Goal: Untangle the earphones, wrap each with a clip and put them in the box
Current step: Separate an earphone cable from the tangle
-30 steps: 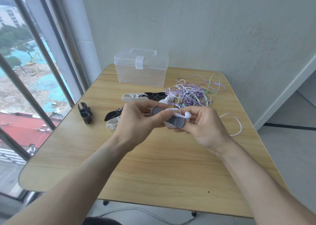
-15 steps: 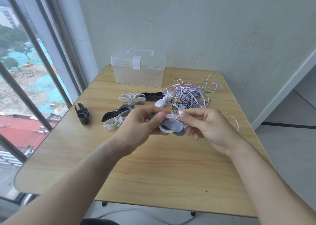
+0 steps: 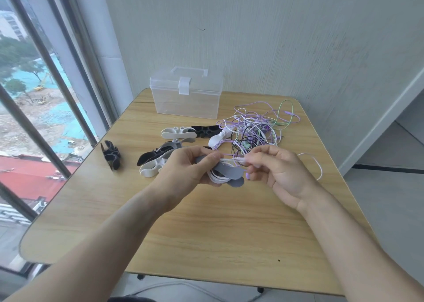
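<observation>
My left hand (image 3: 191, 167) grips a grey clip (image 3: 229, 173) with white earphone cord coiled around it, held above the table's middle. My right hand (image 3: 275, 168) pinches the white earphone cord (image 3: 238, 160) just right of the clip; a loose loop of that cord (image 3: 317, 166) trails past my right wrist. Behind my hands lies a tangle of purple, white, green and black earphones (image 3: 257, 129). The clear plastic box (image 3: 187, 93) stands at the back of the table, lid down and latched.
Spare clips lie left of the tangle: white clip (image 3: 177, 133), black clip (image 3: 205, 130), white clip (image 3: 152, 167), dark clip (image 3: 151, 155), and a black clip (image 3: 111, 155) near the left edge. A window runs along the left, a wall behind the wooden table (image 3: 206, 221).
My right hand has shifted from holding the white earbud against the clip to pinching the cord beside it. More cord lies wound on the clip. The head view has moved slightly.
</observation>
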Demonstrator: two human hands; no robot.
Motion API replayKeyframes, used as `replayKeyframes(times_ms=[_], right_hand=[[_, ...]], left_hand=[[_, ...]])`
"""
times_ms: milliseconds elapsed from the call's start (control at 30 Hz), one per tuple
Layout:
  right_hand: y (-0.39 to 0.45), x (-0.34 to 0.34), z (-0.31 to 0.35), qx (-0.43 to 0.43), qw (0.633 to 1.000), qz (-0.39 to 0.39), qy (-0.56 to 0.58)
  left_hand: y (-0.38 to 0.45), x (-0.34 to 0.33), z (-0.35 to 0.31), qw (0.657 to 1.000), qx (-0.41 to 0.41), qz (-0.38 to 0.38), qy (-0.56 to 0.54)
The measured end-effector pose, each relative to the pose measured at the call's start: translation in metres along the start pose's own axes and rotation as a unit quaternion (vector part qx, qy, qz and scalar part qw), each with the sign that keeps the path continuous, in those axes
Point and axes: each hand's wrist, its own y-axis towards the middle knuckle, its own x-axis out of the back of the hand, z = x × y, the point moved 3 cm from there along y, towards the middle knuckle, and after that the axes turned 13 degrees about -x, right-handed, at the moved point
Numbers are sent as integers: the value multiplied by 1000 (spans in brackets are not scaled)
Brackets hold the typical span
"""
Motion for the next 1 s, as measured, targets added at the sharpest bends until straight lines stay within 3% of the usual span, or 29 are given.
replayKeyframes(times_ms=[133,367,633,900,1000], right_hand=[[-4,9,10,21,996,-31,77],[-15,-12,2,33,996,52,-70],[-18,-43,-10,160,976,-10,-145],[-17,-50,-18,187,959,-27,-210],[-17,-45,-16,149,968,-98,-176]], left_hand=[[4,7,1,999,4,-15,-36],[6,12,5,976,20,-181,-123],[-1,-2,7,946,30,-277,-165],[-5,-12,6,947,89,-247,-185],[-9,-21,3,964,98,-179,-173]])
